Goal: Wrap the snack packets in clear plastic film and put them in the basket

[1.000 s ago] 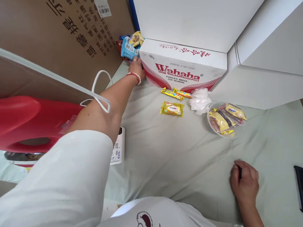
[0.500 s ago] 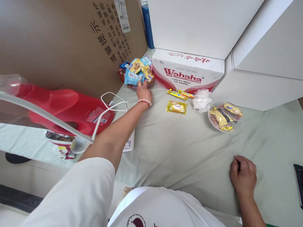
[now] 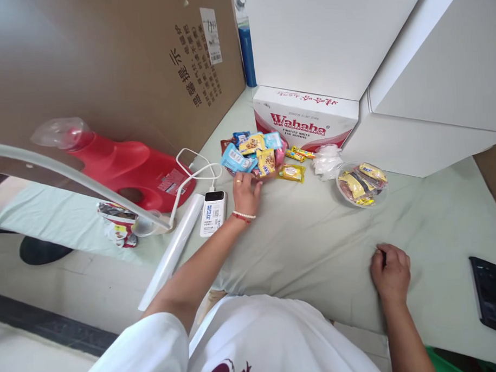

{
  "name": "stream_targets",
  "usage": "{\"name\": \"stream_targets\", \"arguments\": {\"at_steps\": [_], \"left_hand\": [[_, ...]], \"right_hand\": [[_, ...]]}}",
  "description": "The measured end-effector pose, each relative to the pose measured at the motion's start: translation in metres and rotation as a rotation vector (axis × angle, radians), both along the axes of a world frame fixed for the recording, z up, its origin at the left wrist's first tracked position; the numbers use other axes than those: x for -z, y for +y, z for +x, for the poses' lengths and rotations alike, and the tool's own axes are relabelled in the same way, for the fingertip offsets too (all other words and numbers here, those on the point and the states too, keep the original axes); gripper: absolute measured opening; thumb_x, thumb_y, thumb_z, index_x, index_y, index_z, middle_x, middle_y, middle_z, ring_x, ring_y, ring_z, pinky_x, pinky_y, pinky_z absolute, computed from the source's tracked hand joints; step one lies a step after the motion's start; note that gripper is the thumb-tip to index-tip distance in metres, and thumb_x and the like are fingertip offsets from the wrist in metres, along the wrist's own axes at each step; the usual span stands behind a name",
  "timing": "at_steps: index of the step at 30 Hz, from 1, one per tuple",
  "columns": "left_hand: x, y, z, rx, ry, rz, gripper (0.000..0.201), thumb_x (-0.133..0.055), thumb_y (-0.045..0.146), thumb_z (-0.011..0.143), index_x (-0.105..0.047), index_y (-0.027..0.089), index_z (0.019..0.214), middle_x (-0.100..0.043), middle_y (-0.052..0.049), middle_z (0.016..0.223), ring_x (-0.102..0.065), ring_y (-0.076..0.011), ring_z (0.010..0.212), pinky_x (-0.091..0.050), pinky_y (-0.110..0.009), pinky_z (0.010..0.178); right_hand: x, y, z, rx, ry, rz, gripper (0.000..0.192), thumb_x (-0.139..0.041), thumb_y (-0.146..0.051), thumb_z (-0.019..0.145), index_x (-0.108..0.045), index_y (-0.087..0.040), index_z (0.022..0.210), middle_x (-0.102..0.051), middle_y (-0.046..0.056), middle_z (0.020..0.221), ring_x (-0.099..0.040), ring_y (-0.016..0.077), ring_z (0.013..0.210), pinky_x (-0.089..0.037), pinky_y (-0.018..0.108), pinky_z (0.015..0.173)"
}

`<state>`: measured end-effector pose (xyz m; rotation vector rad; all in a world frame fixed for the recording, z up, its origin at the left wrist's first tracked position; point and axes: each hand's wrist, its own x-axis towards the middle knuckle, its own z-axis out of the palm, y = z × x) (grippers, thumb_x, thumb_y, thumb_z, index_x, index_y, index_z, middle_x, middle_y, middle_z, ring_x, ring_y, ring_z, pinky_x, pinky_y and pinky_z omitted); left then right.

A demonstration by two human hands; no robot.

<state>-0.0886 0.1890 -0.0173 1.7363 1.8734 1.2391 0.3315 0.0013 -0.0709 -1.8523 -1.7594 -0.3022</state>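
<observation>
We see the left hand (image 3: 245, 192) grasping the near rim of a dish heaped with snack packets (image 3: 253, 152), toward the table's (image 3: 299, 244) far edge beside the Wahaha box (image 3: 306, 119). The right hand (image 3: 390, 272) rests clenched near the table's front edge.

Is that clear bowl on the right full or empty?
Full: the clear bowl holds several wrapped snacks, yellow and dark packets piled up to its rim.
</observation>
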Motion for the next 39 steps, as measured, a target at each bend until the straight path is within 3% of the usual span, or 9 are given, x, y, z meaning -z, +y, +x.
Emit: {"name": "stream_targets", "arguments": {"at_steps": [4, 9, 14, 16, 20, 23, 26, 33, 39], "left_hand": [[-0.009, -0.053, 0.017, 0.161, -0.062, 0.01, 0.016, -0.066, 0.041, 0.09, -0.066, 0.025, 0.094, -0.063, -0.01, 0.101, -0.06, -0.031, 0.103, -0.048, -0.048, 0.103], [-0.044, -0.091, 0.033, 0.246, -0.263, 0.058, 0.022, -0.081, 0.04, 0.082, -0.068, 0.026, 0.093, -0.064, -0.006, 0.097, -0.059, -0.0231, 0.094, -0.052, -0.037, 0.088], [-0.062, -0.042, 0.045, 0.249, -1.083, -0.069, 0.037, -0.093, 0.035, 0.069, -0.063, 0.021, 0.086, -0.06, 0.003, 0.085, -0.055, -0.0097, 0.074, -0.047, -0.022, 0.072], [-0.057, -0.011, 0.053, 0.292, -1.385, -0.267, 0.037, -0.093, 0.03, 0.069, -0.058, 0.019, 0.079, -0.054, 0.006, 0.073, -0.047, -0.0057, 0.06, -0.042, -0.018, 0.06], [-0.035, 0.028, 0.069, 0.129, -1.711, -0.612, 0.029, -0.08, 0.024, 0.084, -0.053, 0.018, 0.074, -0.045, 0.008, 0.06, -0.031, -0.0034, 0.045, -0.034, -0.017, 0.048], [-0.019, 0.029, 0.073, 0.08, -1.786, -0.706, 0.027, -0.069, 0.029, 0.092, -0.053, 0.019, 0.073, -0.044, 0.007, 0.057, -0.031, -0.0054, 0.044, -0.035, -0.019, 0.047], [-0.012, 0.019, 0.072, 0.148, -1.8, -0.671, 0.025, -0.067, 0.029, 0.094, -0.053, 0.019, 0.075, -0.046, 0.006, 0.058, -0.035, -0.0067, 0.045, -0.038, -0.021, 0.049], [-0.022, 0.0, 0.072, 0.327, -1.628, -0.37, 0.033, -0.08, 0.026, 0.085, -0.048, 0.021, 0.076, -0.049, 0.008, 0.065, -0.041, -0.0053, 0.051, -0.036, -0.018, 0.052], [-0.016, -0.007, 0.045, 0.368, -1.602, -0.392, 0.012, -0.074, 0.027, 0.088, -0.062, 0.023, 0.089, -0.064, 0.004, 0.074, -0.058, -0.0086, 0.062, -0.047, -0.021, 0.06]], "right_hand": [[-0.001, 0.0, -0.001, 0.004, 0.007, -0.01, 0.019, -0.052, -0.024, 0.095, -0.068, -0.014, 0.098, -0.07, 0.016, 0.1, -0.061, 0.0279, 0.097, -0.048, 0.043, 0.09], [-0.002, -0.001, -0.002, 0.023, 0.037, -0.022, 0.018, -0.052, -0.025, 0.095, -0.067, -0.015, 0.098, -0.07, 0.015, 0.1, -0.06, 0.0274, 0.096, -0.047, 0.043, 0.09], [-0.004, -0.001, -0.004, 0.025, 0.06, -0.036, 0.018, -0.052, -0.025, 0.095, -0.067, -0.016, 0.098, -0.069, 0.015, 0.101, -0.059, 0.0272, 0.096, -0.047, 0.043, 0.091], [-0.003, -0.001, -0.004, 0.032, 0.073, -0.039, 0.018, -0.052, -0.025, 0.095, -0.067, -0.016, 0.098, -0.069, 0.014, 0.101, -0.059, 0.0272, 0.096, -0.047, 0.044, 0.091], [-0.003, -0.002, -0.004, 0.039, 0.066, -0.032, 0.019, -0.052, -0.024, 0.096, -0.068, -0.016, 0.099, -0.069, 0.014, 0.102, -0.059, 0.0268, 0.097, -0.048, 0.043, 0.091], [-0.003, -0.003, -0.003, 0.04, 0.037, -0.031, 0.019, -0.052, -0.024, 0.097, -0.069, -0.015, 0.1, -0.07, 0.015, 0.102, -0.06, 0.0267, 0.097, -0.049, 0.043, 0.091], [-0.004, -0.003, -0.003, 0.039, 0.023, -0.031, 0.02, -0.051, -0.024, 0.097, -0.069, -0.015, 0.1, -0.071, 0.015, 0.102, -0.061, 0.0269, 0.097, -0.049, 0.043, 0.093], [-0.004, -0.003, -0.001, 0.061, 0.065, -0.066, 0.022, -0.051, -0.027, 0.096, -0.07, -0.015, 0.098, -0.07, 0.015, 0.102, -0.06, 0.0275, 0.098, -0.05, 0.045, 0.094], [-0.02, 0.0, -0.007, 0.177, 0.25, -0.031, 0.026, -0.053, -0.035, 0.095, -0.07, -0.016, 0.102, -0.067, 0.014, 0.106, -0.061, 0.027, 0.104, -0.052, 0.047, 0.096]]}}
